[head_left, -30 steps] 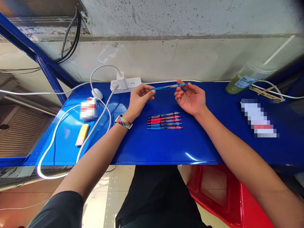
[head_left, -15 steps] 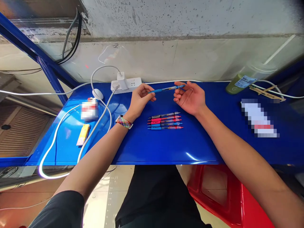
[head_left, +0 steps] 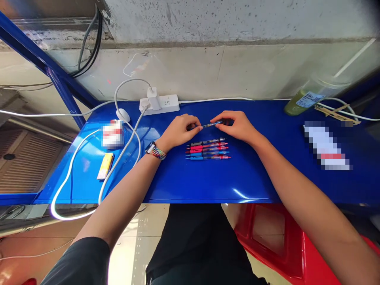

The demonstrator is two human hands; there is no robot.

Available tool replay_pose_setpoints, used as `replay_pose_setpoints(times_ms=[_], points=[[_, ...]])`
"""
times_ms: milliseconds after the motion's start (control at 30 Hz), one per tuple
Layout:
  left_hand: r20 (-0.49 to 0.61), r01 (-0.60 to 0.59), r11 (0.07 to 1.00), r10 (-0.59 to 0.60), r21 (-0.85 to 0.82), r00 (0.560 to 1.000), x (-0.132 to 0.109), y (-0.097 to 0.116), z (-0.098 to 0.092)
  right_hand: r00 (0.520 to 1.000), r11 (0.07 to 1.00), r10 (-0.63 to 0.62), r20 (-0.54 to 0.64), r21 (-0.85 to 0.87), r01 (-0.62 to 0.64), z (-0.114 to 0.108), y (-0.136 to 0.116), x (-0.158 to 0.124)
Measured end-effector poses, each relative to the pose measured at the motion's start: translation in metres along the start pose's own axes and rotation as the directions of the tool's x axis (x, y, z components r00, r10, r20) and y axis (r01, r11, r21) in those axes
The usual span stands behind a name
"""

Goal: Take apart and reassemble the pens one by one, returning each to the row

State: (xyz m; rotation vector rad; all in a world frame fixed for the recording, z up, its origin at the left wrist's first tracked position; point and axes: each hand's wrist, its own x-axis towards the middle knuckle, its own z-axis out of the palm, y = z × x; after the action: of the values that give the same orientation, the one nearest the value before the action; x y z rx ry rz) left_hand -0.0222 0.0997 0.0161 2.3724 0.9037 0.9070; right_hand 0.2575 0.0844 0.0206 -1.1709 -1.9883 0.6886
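Both hands hold one blue pen (head_left: 209, 125) low over the blue table (head_left: 208, 182). My left hand (head_left: 179, 130), palm down with curled fingers, pinches the pen's left end. My right hand (head_left: 237, 125), also palm down, pinches its right end. Just in front of the hands lies a neat row of several pens (head_left: 208, 149), black, red and blue, side by side on the table. The held pen is just behind that row; I cannot tell whether it touches the table.
A white power strip (head_left: 160, 104) with a charger sits at the back, its white cables (head_left: 118, 158) looping over the left side. A small box (head_left: 112, 133) and a yellow lighter (head_left: 105, 166) lie left. A green bottle (head_left: 308, 97) stands back right. A red stool (head_left: 276, 241) is below.
Both hands turned from palm-up to palm-down and came down and nearer with the blue pen, from up by the back of the table to just behind the pen row.
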Motion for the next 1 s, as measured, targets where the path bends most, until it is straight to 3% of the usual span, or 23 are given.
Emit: replay_pose_setpoints(times_ms=[133,333,500,900,1000], points=[[0.09,-0.07,0.998,0.069,0.008,0.994,0.0,-0.001,0.0,0.995,0.995,-0.026,0.092,-0.098,0.035,-0.003,-0.001,-0.005],[0.158,-0.083,0.997,0.083,-0.008,0.984,-0.004,0.007,0.002,0.985,0.99,-0.034,0.167,-0.128,0.056,-0.01,-0.007,-0.01],[0.158,-0.076,0.997,0.073,0.008,0.985,-0.004,0.009,0.002,0.974,0.991,-0.004,0.228,-0.13,0.034,-0.014,-0.009,-0.011],[0.15,-0.078,0.997,0.076,0.002,0.986,-0.004,0.007,0.003,0.969,0.98,0.009,0.249,-0.197,0.041,-0.016,-0.015,-0.012],[0.133,-0.053,0.998,0.056,-0.023,0.99,-0.003,0.005,0.005,0.979,0.959,0.054,0.197,-0.284,0.004,-0.016,-0.017,-0.013]])
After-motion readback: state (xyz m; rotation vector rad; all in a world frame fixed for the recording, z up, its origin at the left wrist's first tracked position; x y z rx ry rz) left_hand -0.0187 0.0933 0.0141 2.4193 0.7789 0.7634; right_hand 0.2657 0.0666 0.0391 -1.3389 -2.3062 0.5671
